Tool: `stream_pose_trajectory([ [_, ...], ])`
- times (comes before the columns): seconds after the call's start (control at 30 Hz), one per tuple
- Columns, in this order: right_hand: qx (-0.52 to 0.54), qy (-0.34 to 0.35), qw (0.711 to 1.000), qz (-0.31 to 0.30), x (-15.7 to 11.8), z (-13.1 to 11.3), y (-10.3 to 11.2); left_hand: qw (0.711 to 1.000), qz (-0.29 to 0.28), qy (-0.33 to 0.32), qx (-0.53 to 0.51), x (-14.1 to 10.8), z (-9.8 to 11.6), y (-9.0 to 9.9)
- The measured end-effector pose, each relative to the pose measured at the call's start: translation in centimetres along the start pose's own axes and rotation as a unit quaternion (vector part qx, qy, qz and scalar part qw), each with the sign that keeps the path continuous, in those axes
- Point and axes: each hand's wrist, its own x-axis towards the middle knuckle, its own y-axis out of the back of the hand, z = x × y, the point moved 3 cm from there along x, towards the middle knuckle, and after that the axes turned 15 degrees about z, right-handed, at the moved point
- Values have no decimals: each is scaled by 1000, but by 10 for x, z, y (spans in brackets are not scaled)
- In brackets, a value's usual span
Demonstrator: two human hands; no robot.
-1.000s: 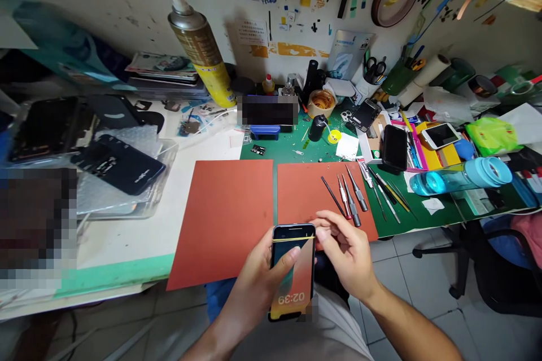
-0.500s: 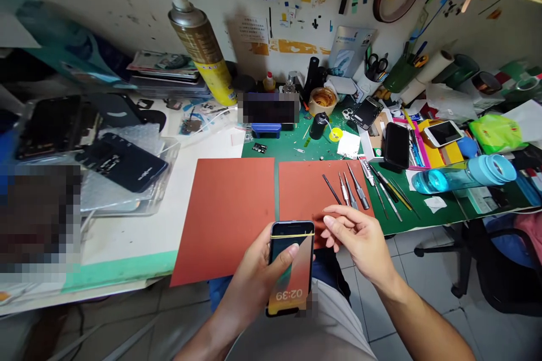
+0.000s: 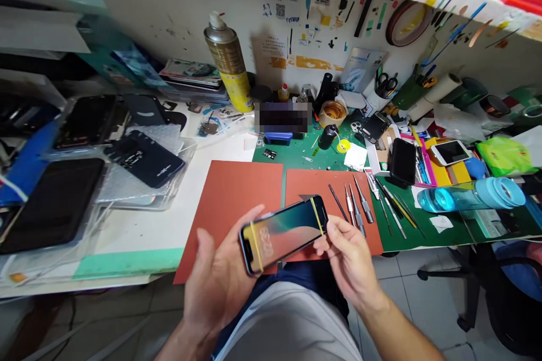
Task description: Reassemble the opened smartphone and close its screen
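Observation:
A smartphone with a lit screen lies tilted across the space between my hands. A yellow rubber band goes round its right end, and another yellow band crosses its left end. My right hand pinches the phone's right end between thumb and fingers. My left hand is open, palm up, thumb spread away; its fingers are behind or beside the phone's left end, partly hidden. Below and beyond the phone are two reddish-brown mats on the bench.
Tweezers and a slim tool lie on the right mat. To the right are a blue water bottle and a black phone. At left, phone parts rest on bubble wrap. A spray can stands at the back.
The phone has turned from upright to lying crosswise. My left hand has released its thumb grip and opened, while my right hand has taken the phone's end. The head view has shifted.

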Motion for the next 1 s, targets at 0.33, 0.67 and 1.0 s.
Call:
stream_pose_trajectory([
  [0.33, -130, 134, 977, -98, -29, 23, -7, 982, 67, -175, 27, 9, -14, -1],
  [0.67, -181, 209, 951, -135, -18, -19, -15, 986, 52, -146, 60, 12, -16, 10],
  [1.0, -209, 153, 960, -103, -12, -18, -16, 987, 39, -136, 81, 12, -18, 8],
])
